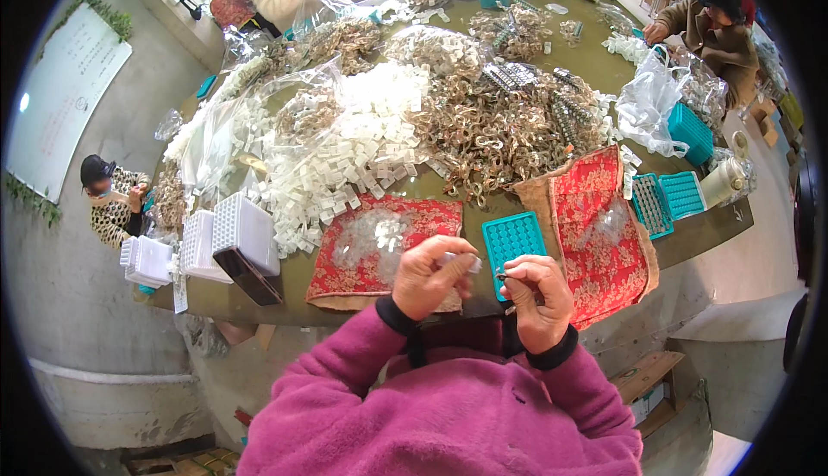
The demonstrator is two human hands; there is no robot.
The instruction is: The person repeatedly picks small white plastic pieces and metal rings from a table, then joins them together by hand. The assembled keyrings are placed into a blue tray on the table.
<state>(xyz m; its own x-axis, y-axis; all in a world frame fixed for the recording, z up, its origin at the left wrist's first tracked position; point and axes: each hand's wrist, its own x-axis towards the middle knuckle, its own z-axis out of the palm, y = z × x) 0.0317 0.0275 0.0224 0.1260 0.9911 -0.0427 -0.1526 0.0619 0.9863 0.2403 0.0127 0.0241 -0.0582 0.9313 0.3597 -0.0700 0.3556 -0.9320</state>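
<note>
In the head view, your table (718,222) is a smooth olive surface under loose heaps: flat, squarish white tags (354,161) in a translucent spread, and beside them a tangle of brown loops (483,127), curled and glossy. Thin, crinkled plastic makes up the white bag (647,101) to the right. Near you lie two patterned fabrics, the left cloth (332,278) and the right cloth (595,282), both red with pale flowers; clear bits (375,233) are scattered on the left one. Between them sits a rigid teal tray (516,234), rectangular, with rows of round hollows. Stiff white trays (246,230) stand to your left, similarly gridded.

Your left hand (435,276) is curled in a narrow pinch, thumb toward the fingers, around a small white piece (446,259), partly hidden, near the left cloth's edge. Your right hand (539,295) pinches a tiny dark piece (502,277) between thumb and forefinger, over the tray's near end; its exact shape is too small to tell. Your sleeves (336,364) are fuzzy magenta with black cuffs.
</note>
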